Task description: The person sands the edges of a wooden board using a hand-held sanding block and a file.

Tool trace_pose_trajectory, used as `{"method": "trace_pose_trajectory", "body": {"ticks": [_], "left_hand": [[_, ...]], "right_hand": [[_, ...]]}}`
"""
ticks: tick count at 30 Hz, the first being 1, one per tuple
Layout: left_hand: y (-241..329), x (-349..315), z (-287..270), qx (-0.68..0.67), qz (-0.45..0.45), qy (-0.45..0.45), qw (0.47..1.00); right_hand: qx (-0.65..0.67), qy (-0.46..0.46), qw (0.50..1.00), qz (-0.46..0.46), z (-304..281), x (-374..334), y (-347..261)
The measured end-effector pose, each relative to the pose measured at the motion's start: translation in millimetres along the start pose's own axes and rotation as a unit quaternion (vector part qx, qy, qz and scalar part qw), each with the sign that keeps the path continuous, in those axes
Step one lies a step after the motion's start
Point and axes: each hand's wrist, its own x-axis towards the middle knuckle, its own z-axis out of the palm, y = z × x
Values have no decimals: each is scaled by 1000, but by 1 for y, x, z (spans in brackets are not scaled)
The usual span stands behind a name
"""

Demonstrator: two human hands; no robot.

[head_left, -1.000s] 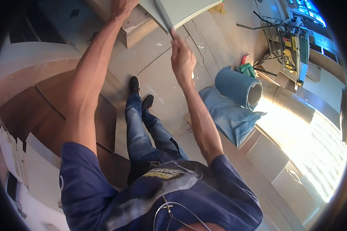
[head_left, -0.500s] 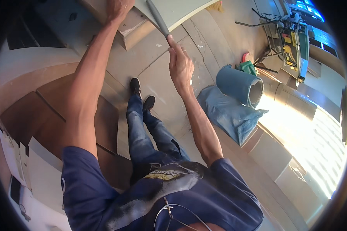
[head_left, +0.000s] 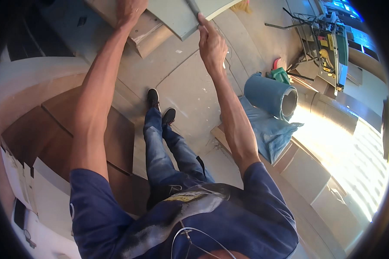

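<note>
A long, narrow grey tool, by its look a file (head_left: 192, 6), runs from my right hand (head_left: 213, 45) up past the top edge of the view. My right hand is closed on its near end, with the index finger stretched along it. The tool lies along the edge of a pale grey-green panel (head_left: 173, 19), whose near corner points toward me. My left hand (head_left: 132, 9) is at the top edge beside the panel; its fingers are cut off, so what it touches is hidden. Under the panel a wooden support (head_left: 153, 39) shows.
On the floor to the right lie a blue roll (head_left: 268, 96) and a crumpled blue sheet (head_left: 270, 131). Beyond them stands a table saw (head_left: 330, 56) on a folding stand. Brown boards (head_left: 103, 134) are at my left, and light boards (head_left: 304, 172) lie at the right.
My right hand has moved up and to the right with the file, which shows less of its length. The panel's near corner has come into sight. My left hand has shifted slightly upward.
</note>
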Motion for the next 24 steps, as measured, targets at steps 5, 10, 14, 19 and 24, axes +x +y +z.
{"method": "trace_pose_trajectory", "body": {"ticks": [5,10,14,19,24], "left_hand": [[12,-6,-10,-41,-15,-26,999],[16,-6,-6,-53,-22,-29,998],[13,-2,-16,-34,-23,-38,998],[19,-1,-8,-65,-34,-46,996],[36,9,-33,42,-75,-136,987]], "right_hand": [[35,-9,999,-6,-4,-67,15],[7,-19,1000,7,-11,13,23],[43,-43,998,3,-10,-57,25],[-4,-17,1000,-13,-12,37,20],[47,-50,998,-7,-19,26,24]]}}
